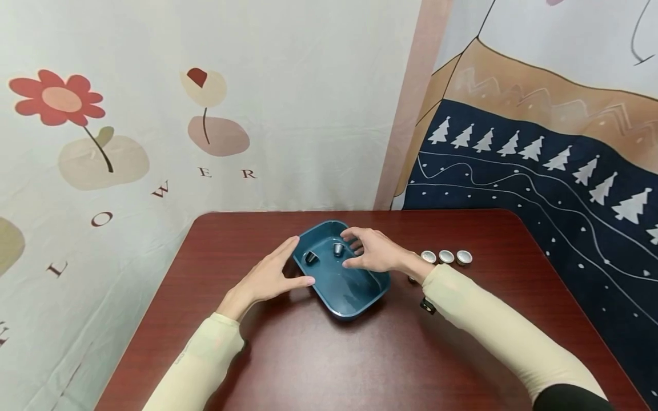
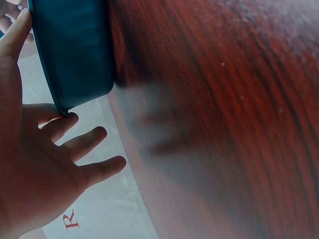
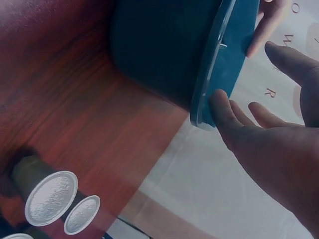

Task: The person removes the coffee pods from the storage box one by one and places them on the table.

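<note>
A blue rectangular tray (image 1: pixel 345 288) with raised walls stands on the table. Two small dark coffee capsules (image 1: pixel 311 258) lie apart from each other inside it, toward the far half. At the tray's left side, my left hand (image 1: pixel 264 277) has thumb and fingers spread along the rim; in the left wrist view, fingertips (image 2: pixel 70 119) touch the edge. Over the tray's right part hovers my right hand (image 1: pixel 377 251), its fingers loosely bent and the capsule (image 1: pixel 338 249) just beyond their tips. Nothing shows between the right thumb and fingers in the right wrist view.
Right of the tray, several foil-lidded capsules (image 1: pixel 446 257) stand on the dark red wooden table (image 1: pixel 329 359), partly behind my right wrist. The lids (image 3: pixel 51 198) face up. Printed cloths (image 1: pixel 319 114) hang behind the table's far edge.
</note>
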`<act>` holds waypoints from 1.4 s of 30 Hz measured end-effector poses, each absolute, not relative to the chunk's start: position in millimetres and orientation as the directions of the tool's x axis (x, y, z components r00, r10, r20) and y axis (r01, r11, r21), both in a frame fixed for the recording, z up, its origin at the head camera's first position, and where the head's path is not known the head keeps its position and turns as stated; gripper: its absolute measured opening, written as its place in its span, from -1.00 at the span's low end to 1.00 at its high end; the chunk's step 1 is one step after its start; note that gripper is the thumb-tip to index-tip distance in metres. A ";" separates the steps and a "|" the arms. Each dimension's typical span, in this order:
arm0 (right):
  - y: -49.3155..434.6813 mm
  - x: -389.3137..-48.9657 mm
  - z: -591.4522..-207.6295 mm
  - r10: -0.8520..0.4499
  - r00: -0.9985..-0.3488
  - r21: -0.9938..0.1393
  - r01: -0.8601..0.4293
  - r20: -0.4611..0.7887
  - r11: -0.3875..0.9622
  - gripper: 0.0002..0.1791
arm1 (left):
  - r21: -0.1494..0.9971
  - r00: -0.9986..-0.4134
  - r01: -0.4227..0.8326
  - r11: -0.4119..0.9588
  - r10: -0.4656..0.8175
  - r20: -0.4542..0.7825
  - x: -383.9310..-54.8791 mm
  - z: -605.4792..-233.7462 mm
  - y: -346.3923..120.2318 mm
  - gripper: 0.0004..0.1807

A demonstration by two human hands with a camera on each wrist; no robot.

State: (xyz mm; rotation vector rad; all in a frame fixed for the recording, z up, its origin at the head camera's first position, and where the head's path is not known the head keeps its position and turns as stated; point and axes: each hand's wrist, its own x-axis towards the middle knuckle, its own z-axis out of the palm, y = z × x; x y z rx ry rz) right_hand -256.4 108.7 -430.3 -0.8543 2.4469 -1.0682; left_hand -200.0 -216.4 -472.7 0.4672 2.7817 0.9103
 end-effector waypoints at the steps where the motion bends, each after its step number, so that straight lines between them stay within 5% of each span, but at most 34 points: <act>1: 107.0 -257.2 -429.9 -0.641 -0.765 -0.737 -0.392 -0.072 0.551 -0.15 | 0.599 -0.935 0.239 0.764 0.347 -0.069 -200.0 -472.7 -216.4 0.38; 24: 75.3 -268.0 -438.3 -0.612 -0.775 -0.516 -0.464 -0.156 0.719 -0.19 | 0.590 -0.937 0.236 0.772 0.341 -0.071 -200.1 -473.1 -215.9 0.38; 42: 72.3 -275.4 -447.4 -0.632 -0.748 -0.573 -0.433 -0.203 0.696 -0.23 | 0.595 -0.939 0.238 0.768 0.338 -0.061 -200.4 -476.5 -215.4 0.39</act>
